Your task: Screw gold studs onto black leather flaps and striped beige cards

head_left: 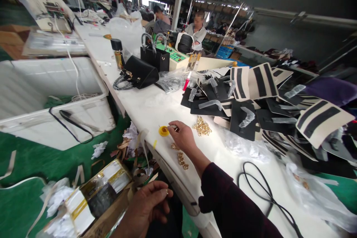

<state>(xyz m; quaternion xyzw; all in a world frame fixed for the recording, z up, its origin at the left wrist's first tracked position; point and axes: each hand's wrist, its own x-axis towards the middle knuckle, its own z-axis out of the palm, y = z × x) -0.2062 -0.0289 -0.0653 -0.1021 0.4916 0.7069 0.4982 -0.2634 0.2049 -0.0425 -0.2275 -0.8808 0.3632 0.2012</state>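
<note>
My right hand point(182, 137) reaches over the white table point(156, 106), its fingers closed round a thin, small tool whose kind I cannot make out. The tool's end is at a small round yellow dish point(163, 131) near the table's edge. Lower down, in front of the table, my left hand point(149, 204) pinches a tiny gold-coloured metal piece point(167, 192) between thumb and forefinger. Beside my right hand lies a pile of gold metal fittings point(202, 126). A smaller row of gold fittings point(183, 160) is nearer to me, below the right wrist.
Black and beige panels point(242, 117) with plastic-wrapped straps are heaped on the right. Black handbags point(142, 70) and a green-topped machine point(177, 56) stand farther back. A black cord point(259, 178) lies at front right. Left are a white bin point(55, 119) and a carton point(103, 208). Several people sit or stand beyond.
</note>
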